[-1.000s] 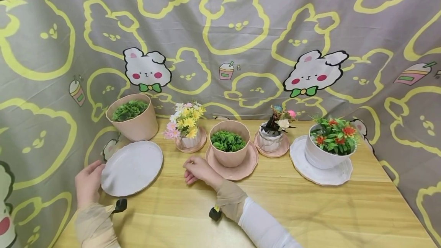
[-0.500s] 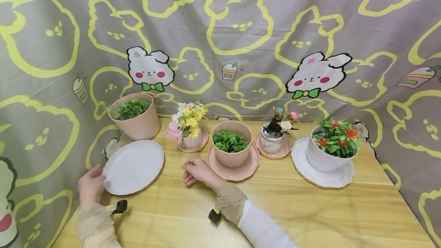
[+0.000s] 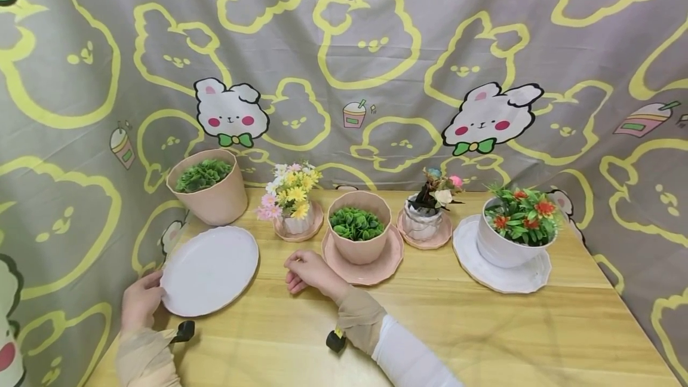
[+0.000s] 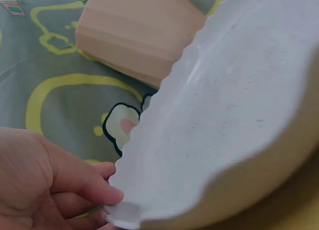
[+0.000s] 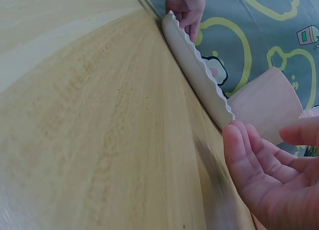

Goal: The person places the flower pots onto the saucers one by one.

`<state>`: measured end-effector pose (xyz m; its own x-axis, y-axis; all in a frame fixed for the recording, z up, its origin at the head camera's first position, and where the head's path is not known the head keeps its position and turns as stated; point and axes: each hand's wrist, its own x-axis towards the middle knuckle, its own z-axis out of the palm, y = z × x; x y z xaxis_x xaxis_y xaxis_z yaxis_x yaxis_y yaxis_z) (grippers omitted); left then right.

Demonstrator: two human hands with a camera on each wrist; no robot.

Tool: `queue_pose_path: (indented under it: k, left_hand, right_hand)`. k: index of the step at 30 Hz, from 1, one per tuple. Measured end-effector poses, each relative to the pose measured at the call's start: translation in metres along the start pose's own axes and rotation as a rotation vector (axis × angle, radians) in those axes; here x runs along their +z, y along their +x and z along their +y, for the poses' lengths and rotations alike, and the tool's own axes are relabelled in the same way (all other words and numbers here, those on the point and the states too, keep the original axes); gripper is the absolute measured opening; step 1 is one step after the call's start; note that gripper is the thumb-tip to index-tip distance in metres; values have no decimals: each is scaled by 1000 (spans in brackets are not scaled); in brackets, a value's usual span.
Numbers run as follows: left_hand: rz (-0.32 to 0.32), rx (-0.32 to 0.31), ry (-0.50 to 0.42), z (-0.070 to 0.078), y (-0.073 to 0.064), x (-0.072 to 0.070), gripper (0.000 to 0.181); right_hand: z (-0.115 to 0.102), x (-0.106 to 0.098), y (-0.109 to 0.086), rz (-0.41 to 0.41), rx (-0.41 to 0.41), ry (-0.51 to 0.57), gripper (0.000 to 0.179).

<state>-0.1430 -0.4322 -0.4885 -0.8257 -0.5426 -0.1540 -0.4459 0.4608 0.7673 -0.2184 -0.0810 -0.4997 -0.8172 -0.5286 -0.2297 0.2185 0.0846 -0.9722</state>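
My left hand (image 3: 142, 301) pinches the left rim of a white scalloped plate (image 3: 209, 270) between thumb and fingers. In the left wrist view the thumb lies on top of the plate's edge, with fingers below. Right behind the plate stands a tall pinkish-beige pot (image 3: 215, 193) with green foliage. My right hand (image 3: 310, 272) holds nothing, its fingers loosely bent, just in front of a pink saucer (image 3: 395, 255) bearing a pink pot (image 3: 359, 249) of green leaves. The right wrist view shows its fingertips before the plate's near edge and the beige pot.
Small potted daisies (image 3: 294, 193) sit on a little pink saucer (image 3: 317, 220) at the back. A small white pot of roses (image 3: 421, 223) stands right of the middle. At far right a white pot of red flowers (image 3: 505, 243) rests on a white saucer (image 3: 467, 255). A patterned curtain (image 3: 301, 22) hangs behind the table.
The white plate, still in my left hand's grip, has shifted slightly nearer and to the right, away from the beige pot. My right hand has stayed in place.
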Motion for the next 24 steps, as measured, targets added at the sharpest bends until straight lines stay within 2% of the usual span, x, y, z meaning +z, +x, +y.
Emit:
queue_pose_path:
  k: [3, 12, 19, 24]
  left_hand:
    - [-31, 18, 5, 1, -1, 0, 57]
    - [-205, 71, -12, 7, -2, -2, 59]
    - [-323, 170, 30, 13, -6, 1, 55]
    - [-382, 182, -6, 13, -7, 4, 53]
  right_hand:
    - [0, 0, 0, -1, 2, 1, 23]
    - [-1, -2, 0, -1, -2, -4, 27]
    - [-2, -2, -1, 7, 3, -7, 26]
    - [-2, -2, -1, 23, 14, -21, 23]
